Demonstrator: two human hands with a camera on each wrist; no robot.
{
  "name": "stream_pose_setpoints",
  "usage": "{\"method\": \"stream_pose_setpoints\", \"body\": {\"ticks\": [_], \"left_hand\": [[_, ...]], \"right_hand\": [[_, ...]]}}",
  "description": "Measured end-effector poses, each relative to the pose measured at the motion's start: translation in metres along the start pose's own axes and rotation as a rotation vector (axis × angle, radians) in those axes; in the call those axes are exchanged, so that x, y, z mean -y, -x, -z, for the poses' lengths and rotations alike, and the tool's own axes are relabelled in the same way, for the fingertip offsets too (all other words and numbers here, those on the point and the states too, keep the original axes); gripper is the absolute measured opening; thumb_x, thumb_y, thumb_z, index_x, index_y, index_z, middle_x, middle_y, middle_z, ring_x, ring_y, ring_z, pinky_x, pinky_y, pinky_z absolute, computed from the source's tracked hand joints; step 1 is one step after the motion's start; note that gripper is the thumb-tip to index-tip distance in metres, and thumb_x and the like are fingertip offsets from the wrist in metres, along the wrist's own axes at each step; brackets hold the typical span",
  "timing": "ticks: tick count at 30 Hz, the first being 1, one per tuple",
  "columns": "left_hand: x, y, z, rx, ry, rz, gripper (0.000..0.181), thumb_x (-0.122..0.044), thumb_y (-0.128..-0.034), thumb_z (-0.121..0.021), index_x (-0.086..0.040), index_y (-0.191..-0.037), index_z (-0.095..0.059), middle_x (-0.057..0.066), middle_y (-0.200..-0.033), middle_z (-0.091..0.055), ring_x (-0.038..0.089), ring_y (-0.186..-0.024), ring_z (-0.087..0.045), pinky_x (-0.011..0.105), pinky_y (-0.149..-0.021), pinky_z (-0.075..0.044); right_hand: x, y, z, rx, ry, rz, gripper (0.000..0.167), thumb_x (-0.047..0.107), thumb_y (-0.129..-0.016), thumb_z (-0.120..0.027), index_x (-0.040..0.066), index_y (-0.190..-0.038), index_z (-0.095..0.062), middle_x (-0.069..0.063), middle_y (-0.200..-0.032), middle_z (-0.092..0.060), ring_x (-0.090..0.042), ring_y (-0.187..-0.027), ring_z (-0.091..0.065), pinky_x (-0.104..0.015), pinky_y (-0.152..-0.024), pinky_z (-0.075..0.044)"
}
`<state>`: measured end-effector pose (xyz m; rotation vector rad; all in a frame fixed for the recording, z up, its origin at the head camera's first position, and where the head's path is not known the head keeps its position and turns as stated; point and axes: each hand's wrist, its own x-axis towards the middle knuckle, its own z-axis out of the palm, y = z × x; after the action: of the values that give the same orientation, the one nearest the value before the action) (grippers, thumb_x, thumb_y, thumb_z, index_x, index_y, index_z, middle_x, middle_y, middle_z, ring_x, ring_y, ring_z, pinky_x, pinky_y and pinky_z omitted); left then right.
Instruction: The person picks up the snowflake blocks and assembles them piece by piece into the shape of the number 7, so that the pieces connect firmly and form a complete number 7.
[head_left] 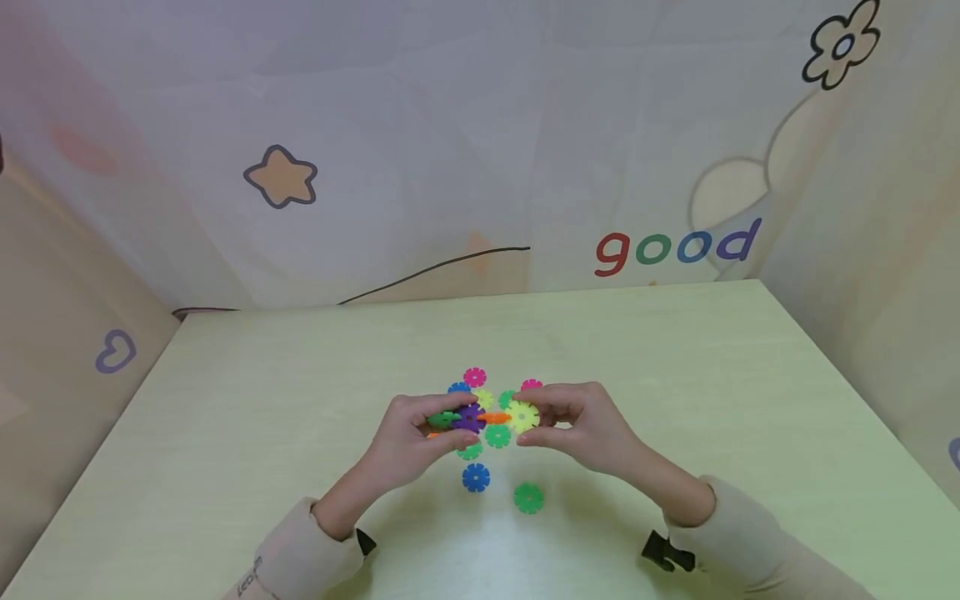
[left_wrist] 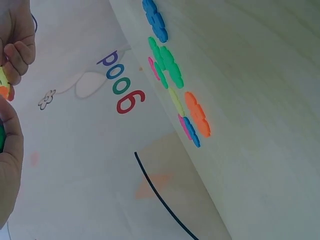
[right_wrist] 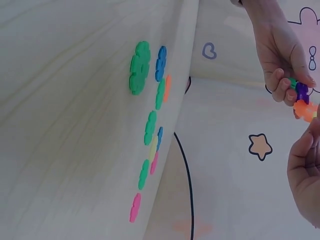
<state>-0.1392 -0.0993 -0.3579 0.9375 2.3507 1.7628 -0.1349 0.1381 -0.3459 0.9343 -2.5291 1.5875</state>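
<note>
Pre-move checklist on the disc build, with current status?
1. Left hand grips the purple disc: ok.
2. Right hand pinches the held yellow disc: ok.
3. Held pieces raised off the table: ok, per wrist views.
4. Held orange disc fully slotted into its neighbours: cannot tell.
5. Nearest loose green disc clear of both hands: ok.
6. Loose discs all unobstructed in head view: not ok, hands partly cover some.

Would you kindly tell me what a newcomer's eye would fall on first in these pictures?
Most likely the row of discs, in green, purple, orange and yellow, held between the left hand and the right hand above the pale table. Next, loose discs lie scattered on the table beneath and around the hands. Behind, the colourful word "good" stands out on the backdrop, right of centre.
</note>
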Motion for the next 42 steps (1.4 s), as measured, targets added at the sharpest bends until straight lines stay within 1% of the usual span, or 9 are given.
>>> {"method": "stream_pose_setpoints", "body": {"ticks": [3,7,10,16,22,27,32,37,42], "left_hand": [[-0.0014,0.0003,0.0005,-0.002,0.006,-0.023,0.038,-0.003,-0.0772,-0.07,0.009,-0.112,-0.06,0.018,-0.091,-0.067,0.014,-0.07,-0.066,0.026,-0.059,-0.053],[-0.0027,0.0006,0.001,0.003,0.045,-0.052,0.037,0.0,-0.0771,-0.069,0.011,-0.111,-0.06,0.019,-0.086,-0.067,0.02,-0.067,-0.066,0.027,-0.059,-0.053],[-0.0023,0.0008,0.001,0.006,0.063,-0.073,0.035,0.003,-0.0764,-0.069,0.012,-0.109,-0.06,0.02,-0.085,-0.067,0.02,-0.065,-0.065,0.029,-0.059,-0.053],[0.0005,0.0001,0.001,0.019,0.038,-0.133,0.032,0.006,-0.0765,-0.067,0.014,-0.106,-0.06,0.018,-0.08,-0.066,0.015,-0.061,-0.064,0.026,-0.052,-0.051],[-0.0011,-0.0002,0.0007,0.026,0.028,-0.128,0.032,0.007,-0.0766,-0.067,0.014,-0.106,-0.059,0.018,-0.078,-0.066,0.016,-0.059,-0.062,0.024,-0.05,-0.05],[-0.0018,0.0004,0.0015,0.036,0.015,-0.131,0.03,0.008,-0.077,-0.066,0.015,-0.106,-0.059,0.018,-0.077,-0.066,0.017,-0.059,-0.062,0.024,-0.05,-0.05],[0.0003,0.0003,0.001,0.05,0.027,-0.125,0.03,0.007,-0.0778,-0.065,0.015,-0.106,-0.059,0.018,-0.078,-0.066,0.018,-0.06,-0.063,0.026,-0.054,-0.052],[0.0018,0.0002,0.0,0.045,0.033,-0.128,0.031,0.007,-0.0767,-0.067,0.015,-0.106,-0.059,0.018,-0.078,-0.066,0.018,-0.059,-0.063,0.027,-0.054,-0.052],[0.0024,0.0,-0.0008,0.038,0.009,-0.077,0.034,-0.001,-0.0749,-0.072,0.01,-0.106,-0.062,0.016,-0.081,-0.067,0.013,-0.061,-0.063,0.031,-0.056,-0.053]], "right_hand": [[0.0005,-0.0003,-0.0014,-0.017,-0.027,0.015,0.037,0.002,-0.071,-0.075,-0.007,-0.105,-0.065,0.002,-0.069,-0.06,-0.012,-0.059,-0.052,-0.024,-0.057,-0.051],[0.0006,-0.0009,-0.0021,-0.02,-0.051,0.041,0.037,0.0,-0.07,-0.075,-0.009,-0.104,-0.064,0.0,-0.068,-0.061,-0.012,-0.056,-0.054,-0.025,-0.055,-0.051],[0.0002,-0.0013,-0.0024,-0.01,-0.065,0.061,0.037,-0.001,-0.07,-0.075,-0.01,-0.104,-0.064,-0.001,-0.067,-0.062,-0.011,-0.055,-0.055,-0.025,-0.054,-0.051],[0.0005,-0.0013,-0.002,0.008,-0.084,0.071,0.037,0.0,-0.07,-0.075,-0.011,-0.103,-0.063,-0.004,-0.07,-0.064,-0.011,-0.054,-0.056,-0.026,-0.054,-0.052],[-0.0004,-0.0011,-0.0016,0.018,-0.138,0.031,0.037,0.001,-0.072,-0.074,-0.011,-0.105,-0.063,-0.007,-0.071,-0.064,-0.015,-0.054,-0.058,-0.025,-0.052,-0.051],[-0.0022,-0.001,-0.0024,0.041,-0.159,-0.009,0.037,0.005,-0.073,-0.074,-0.011,-0.106,-0.062,-0.008,-0.072,-0.065,-0.015,-0.055,-0.06,-0.026,-0.054,-0.052],[-0.0029,-0.001,-0.0042,0.048,-0.164,-0.009,0.037,0.005,-0.074,-0.073,-0.011,-0.106,-0.062,-0.009,-0.072,-0.065,-0.016,-0.056,-0.06,-0.026,-0.055,-0.052],[-0.0034,-0.0007,-0.0048,0.053,-0.146,-0.015,0.038,0.007,-0.074,-0.073,-0.011,-0.106,-0.062,-0.008,-0.072,-0.066,-0.015,-0.057,-0.061,-0.026,-0.057,-0.052],[-0.0058,-0.0007,-0.0024,0.066,-0.078,-0.004,0.038,0.009,-0.074,-0.074,-0.008,-0.106,-0.063,-0.007,-0.077,-0.066,-0.012,-0.061,-0.059,-0.026,-0.059,-0.053]]}}
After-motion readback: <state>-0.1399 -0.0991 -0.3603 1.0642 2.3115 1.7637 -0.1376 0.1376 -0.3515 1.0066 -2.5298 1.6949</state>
